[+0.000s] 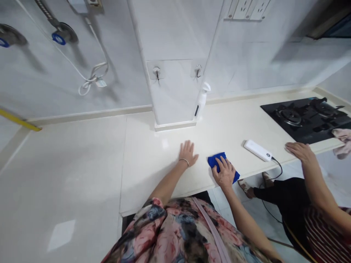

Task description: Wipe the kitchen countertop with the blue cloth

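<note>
My left hand point(188, 153) lies flat on the cream countertop point(149, 153), fingers spread, with a thin bracelet at the wrist and nothing held. To its right, near the front edge, my right hand point(224, 174) presses down on a folded blue cloth point(212, 161). Its fingers are bent over the cloth, whose corners stick out on both sides. A white power bank point(257, 150) with a black cable plugged into its end rests on the counter to the right of the cloth.
A white spray bottle point(202, 98) stands beside the wall pillar point(175, 95). On the right is a black gas hob point(298, 118) with a pink cloth point(342, 138) at its edge. Another person's hand point(300, 150) rests at the counter's front edge. A yellow strip point(20, 120) is at the far left.
</note>
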Available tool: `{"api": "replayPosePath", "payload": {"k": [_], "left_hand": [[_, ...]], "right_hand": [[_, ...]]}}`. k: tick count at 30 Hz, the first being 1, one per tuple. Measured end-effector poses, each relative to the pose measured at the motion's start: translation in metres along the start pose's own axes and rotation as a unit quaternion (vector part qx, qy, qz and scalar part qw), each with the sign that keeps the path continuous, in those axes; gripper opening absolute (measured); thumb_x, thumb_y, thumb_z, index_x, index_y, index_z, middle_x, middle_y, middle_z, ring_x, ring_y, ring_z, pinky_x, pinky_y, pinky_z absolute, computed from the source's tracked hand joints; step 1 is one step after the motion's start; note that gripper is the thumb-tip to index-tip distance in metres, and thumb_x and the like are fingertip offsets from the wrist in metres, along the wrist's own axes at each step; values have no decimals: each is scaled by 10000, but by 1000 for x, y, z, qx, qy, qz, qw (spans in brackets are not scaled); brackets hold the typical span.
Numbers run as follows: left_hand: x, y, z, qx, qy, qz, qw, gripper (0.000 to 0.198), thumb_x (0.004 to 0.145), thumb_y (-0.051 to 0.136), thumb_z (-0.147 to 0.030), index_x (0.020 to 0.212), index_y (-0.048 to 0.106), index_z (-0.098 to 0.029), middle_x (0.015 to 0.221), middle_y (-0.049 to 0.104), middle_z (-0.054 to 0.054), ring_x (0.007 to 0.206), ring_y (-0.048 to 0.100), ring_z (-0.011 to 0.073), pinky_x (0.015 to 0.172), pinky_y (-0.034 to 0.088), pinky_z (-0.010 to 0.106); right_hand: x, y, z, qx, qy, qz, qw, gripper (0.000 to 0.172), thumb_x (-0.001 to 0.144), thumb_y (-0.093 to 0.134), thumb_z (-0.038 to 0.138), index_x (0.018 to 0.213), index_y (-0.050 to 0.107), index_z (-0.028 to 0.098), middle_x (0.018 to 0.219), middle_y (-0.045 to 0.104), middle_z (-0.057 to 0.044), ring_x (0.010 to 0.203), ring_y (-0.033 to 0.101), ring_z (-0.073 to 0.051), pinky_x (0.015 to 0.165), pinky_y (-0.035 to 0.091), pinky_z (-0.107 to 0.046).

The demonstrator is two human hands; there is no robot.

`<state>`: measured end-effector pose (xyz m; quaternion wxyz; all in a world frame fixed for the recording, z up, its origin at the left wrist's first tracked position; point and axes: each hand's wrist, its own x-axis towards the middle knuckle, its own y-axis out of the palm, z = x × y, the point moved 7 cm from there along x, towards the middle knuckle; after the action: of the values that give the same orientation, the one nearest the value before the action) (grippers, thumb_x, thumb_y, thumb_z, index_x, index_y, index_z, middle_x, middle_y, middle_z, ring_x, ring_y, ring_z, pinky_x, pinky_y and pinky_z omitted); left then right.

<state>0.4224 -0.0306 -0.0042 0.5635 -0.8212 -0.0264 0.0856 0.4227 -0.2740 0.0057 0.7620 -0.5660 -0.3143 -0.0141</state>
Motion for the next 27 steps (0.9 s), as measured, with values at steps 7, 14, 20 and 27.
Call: {"api": "replayPosePath", "payload": {"k": [7,14,20,27], "left_hand": [[-58,18,-18,-15,179,64,982,867,957,570,-536,1666,344,-89,1778,207,188,1669,135,307,1361,88,558],[-149,4,37,-212,220,132,943,465,1031,439,-480,1206,798,-241,1352,763,73,1378,633,204,1259,412,424],[-160,-92,210,-158,-216,-115,957,605,1012,392,-461,1529,590,-218,1521,656,62,1397,605,265,1227,457,448],[-144,-139,272,-12,-348,-150,925,806,1005,353,-530,1624,373,-15,1720,308,283,1620,221,438,1322,168,610]], "right_hand": [[4,-1,5,7,15,13,1000,421,963,541,320,1331,738,263,1478,672,-67,1398,545,-306,1171,380,-503],[7,0,5,-4,38,61,997,448,966,524,310,1363,725,256,1524,636,-69,1451,488,-299,1208,334,-499],[10,-1,9,4,52,88,995,475,966,514,310,1394,714,258,1544,620,-70,1468,463,-310,1216,304,-493],[11,-1,10,-4,52,96,994,474,969,524,299,1406,703,262,1562,604,-70,1482,448,-313,1231,293,-506]]}}
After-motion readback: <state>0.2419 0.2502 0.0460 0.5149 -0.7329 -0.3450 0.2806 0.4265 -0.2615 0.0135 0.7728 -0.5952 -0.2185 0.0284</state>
